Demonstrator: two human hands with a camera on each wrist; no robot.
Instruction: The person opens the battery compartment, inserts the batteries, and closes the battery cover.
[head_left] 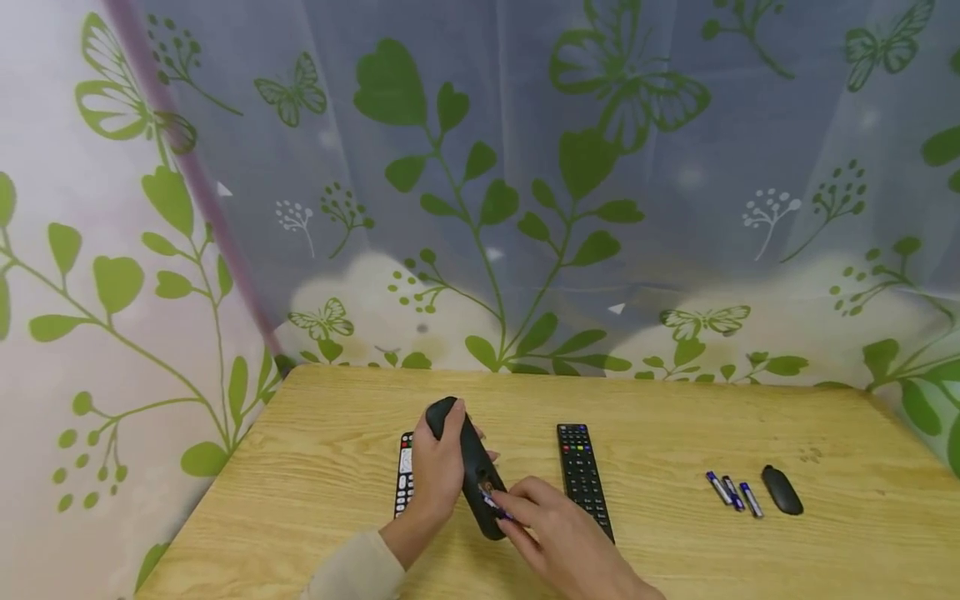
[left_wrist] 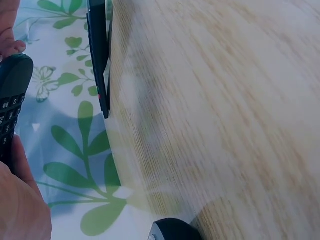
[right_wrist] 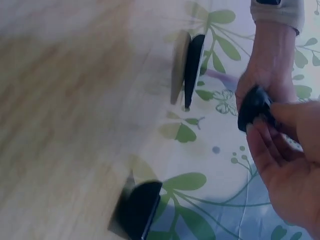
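Note:
My left hand (head_left: 437,467) grips a black remote control (head_left: 471,454), tilted and held above the table with its back toward the head camera. The battery compartment near its lower end is uncovered, and a blue-and-silver battery (head_left: 491,502) shows there. The fingers of my right hand (head_left: 562,533) pinch this battery at the compartment; its far end is hidden by them. In the left wrist view the keypad side of the remote (left_wrist: 12,90) faces the camera. In the right wrist view my right thumb and fingers lie around the end of the remote (right_wrist: 254,102).
A remote with white buttons (head_left: 405,473) lies partly behind my left hand. Another black remote (head_left: 581,471) lies beyond my right hand. On the right of the wooden table (head_left: 330,433) are several loose batteries (head_left: 750,500) and a small black cover (head_left: 782,490). A patterned curtain (head_left: 525,250) hangs behind.

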